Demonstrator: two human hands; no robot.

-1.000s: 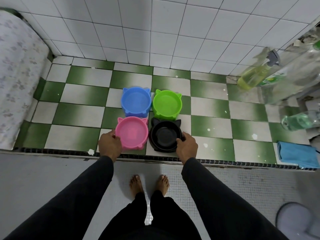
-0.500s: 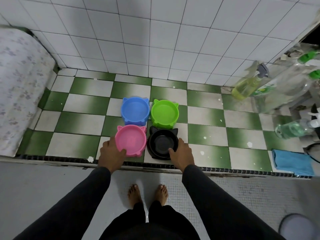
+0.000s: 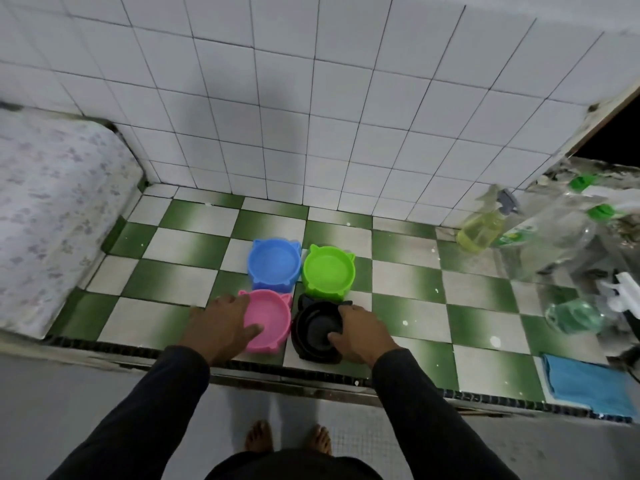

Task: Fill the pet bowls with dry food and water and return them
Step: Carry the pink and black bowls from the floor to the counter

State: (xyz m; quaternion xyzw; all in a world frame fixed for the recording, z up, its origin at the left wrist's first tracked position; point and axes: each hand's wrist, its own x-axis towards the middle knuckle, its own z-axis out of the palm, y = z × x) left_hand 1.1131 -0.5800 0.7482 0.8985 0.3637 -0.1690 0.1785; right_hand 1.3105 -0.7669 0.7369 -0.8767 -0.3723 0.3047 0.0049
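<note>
Four cat-eared plastic bowls stand in a square on the green-and-white checkered counter. The blue bowl and the green bowl are at the back, both look empty. My left hand grips the left rim of the pink bowl, thumb inside it. My right hand grips the right rim of the black bowl, thumb over the rim into the bowl. Both front bowls sit near the counter's front edge.
A yellow spray bottle and several clear plastic bottles crowd the right side. A blue cloth lies at the front right. A patterned cloth-covered block fills the left. A white tiled wall backs the counter.
Both hands have slid further onto the front bowls, thumbs now over the rims. The camera has tilted up, showing more wall.
</note>
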